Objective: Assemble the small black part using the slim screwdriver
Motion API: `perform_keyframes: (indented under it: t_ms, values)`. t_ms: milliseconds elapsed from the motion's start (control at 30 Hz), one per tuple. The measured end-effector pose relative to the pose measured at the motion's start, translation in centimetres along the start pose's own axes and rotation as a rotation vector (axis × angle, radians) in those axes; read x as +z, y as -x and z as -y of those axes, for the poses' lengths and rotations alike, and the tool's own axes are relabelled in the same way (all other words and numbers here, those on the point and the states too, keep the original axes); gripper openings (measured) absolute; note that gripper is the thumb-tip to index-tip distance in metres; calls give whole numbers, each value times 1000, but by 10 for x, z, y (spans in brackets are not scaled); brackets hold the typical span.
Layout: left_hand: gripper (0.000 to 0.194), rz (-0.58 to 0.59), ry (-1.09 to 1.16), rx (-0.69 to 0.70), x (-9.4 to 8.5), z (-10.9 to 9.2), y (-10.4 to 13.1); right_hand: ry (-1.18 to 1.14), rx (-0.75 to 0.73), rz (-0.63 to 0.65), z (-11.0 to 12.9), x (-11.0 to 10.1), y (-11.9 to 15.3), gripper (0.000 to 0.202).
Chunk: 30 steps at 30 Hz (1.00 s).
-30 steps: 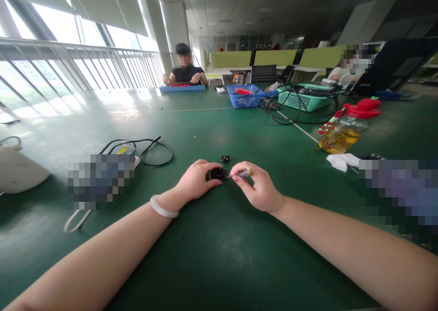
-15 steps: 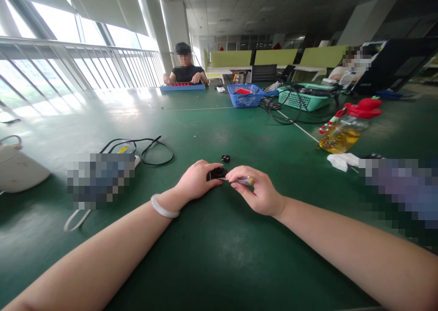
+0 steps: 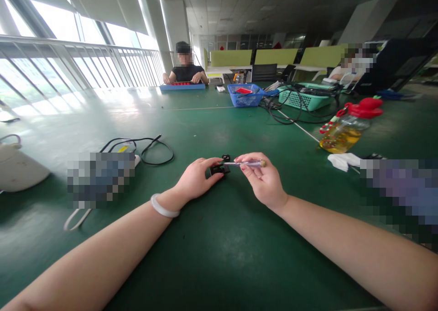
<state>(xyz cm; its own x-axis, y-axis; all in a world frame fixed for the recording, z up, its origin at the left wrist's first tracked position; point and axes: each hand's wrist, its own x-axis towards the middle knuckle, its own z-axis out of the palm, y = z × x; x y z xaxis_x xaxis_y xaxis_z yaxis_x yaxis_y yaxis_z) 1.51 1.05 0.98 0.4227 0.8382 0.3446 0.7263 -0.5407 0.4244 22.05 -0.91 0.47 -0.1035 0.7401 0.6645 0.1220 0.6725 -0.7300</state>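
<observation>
My left hand (image 3: 196, 177), with a white bangle on the wrist, grips a small black part (image 3: 217, 169) on the green table between thumb and fingers. What kind of part it is, I cannot make out. A small screwdriver (image 3: 251, 163) with a clear, purplish handle is pinched in my right hand (image 3: 265, 183). It lies nearly level, its thin metal shaft pointing left at the black part; whether the tip touches is too small to tell. Just beyond the fingers sits another small black piece (image 3: 226, 157).
Left are a blurred-out device (image 3: 102, 178) with a black cable (image 3: 157, 151) and a whitish object (image 3: 22, 167). Right are a red-lidded bottle (image 3: 345, 133), white tissue (image 3: 342, 161) and another blurred-out item. Farther back stand a blue basket (image 3: 244, 101), a green basket (image 3: 304, 102) and a seated person (image 3: 186, 72).
My right hand has moved slightly right and up with the screwdriver, which now lies more level and shows its shaft. My left hand stays about the black part, its fingers slightly shifted.
</observation>
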Motion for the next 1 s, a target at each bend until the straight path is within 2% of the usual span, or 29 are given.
perform_keyframes:
  t_ms: [67,200,333,433,533,667,767,867,1000]
  values:
    - [40,-77,11,-32,0,0,0,-1,4,-53,-3,-1,-2,3]
    - [37,-163,-82,-124,2,6,-2,149,33,-47,-18,-3,-5,6]
    - [37,-100,-207,-172,4,13,-2,97,139,-60,-29,-3,-7,5]
    - [34,-58,-274,-229,5,14,-1,24,190,-25,-26,-1,-6,5]
    - [32,-65,-302,-261,5,12,0,-36,198,17,-20,1,-5,5]
    - [39,-87,-257,-178,5,8,0,-39,189,16,-18,1,-4,5]
    - [43,-16,-212,-115,6,7,-1,-32,185,23,-20,0,-4,4]
    - [37,28,-197,-118,5,8,-2,-11,168,37,-20,0,-3,3]
    - [22,-10,-193,-139,4,9,-3,15,157,45,-17,0,-3,3]
